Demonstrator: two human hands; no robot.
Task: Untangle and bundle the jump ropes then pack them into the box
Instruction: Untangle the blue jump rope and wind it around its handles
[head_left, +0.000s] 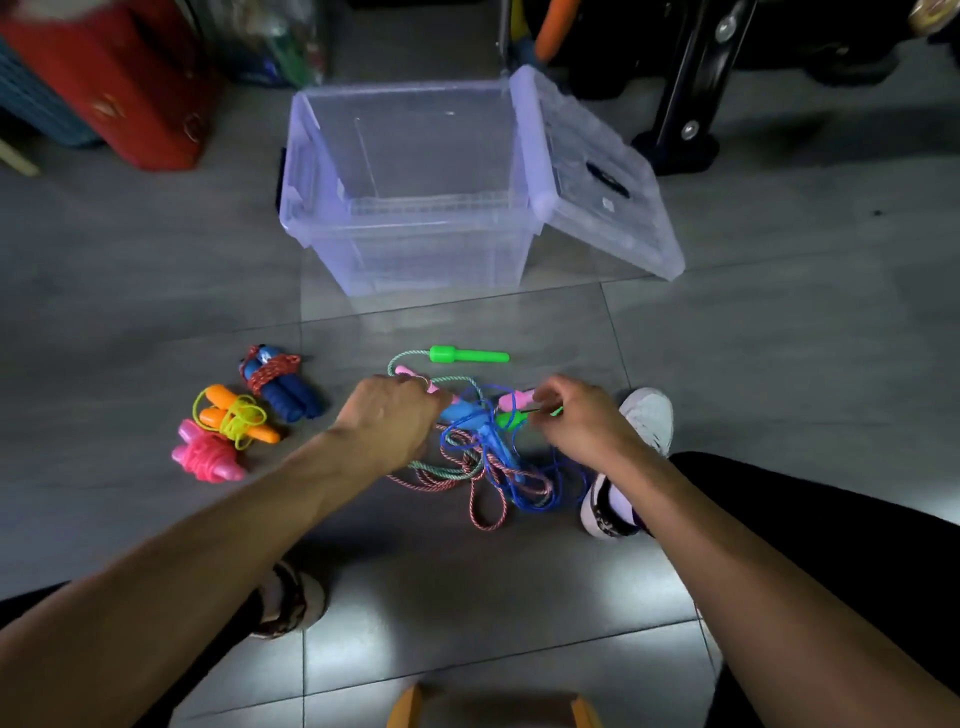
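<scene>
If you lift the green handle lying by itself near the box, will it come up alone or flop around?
Probably not alone: the green handle has a green-and-white cord running from its end into the tangled pile, so the limp cord would likely trail and tug. The handle looks like stiff, light plastic. Being rounded, it might roll if nudged on the smooth floor tiles.

So there's a clear plastic box (410, 208) sitting open at the far middle of the floor, nothing in it, with its lid (597, 171) leaning against its right side. Three ropes are already bundled at the near left: a blue-handled one (280, 387) wrapped in red-white cord, an orange-handled one (234, 415) with yellow cord, and a pink one (208, 457). The tangle (488, 457) of blue, pink and green cords lies in the middle, one green handle (467, 356) sticking out on its far side.
</scene>
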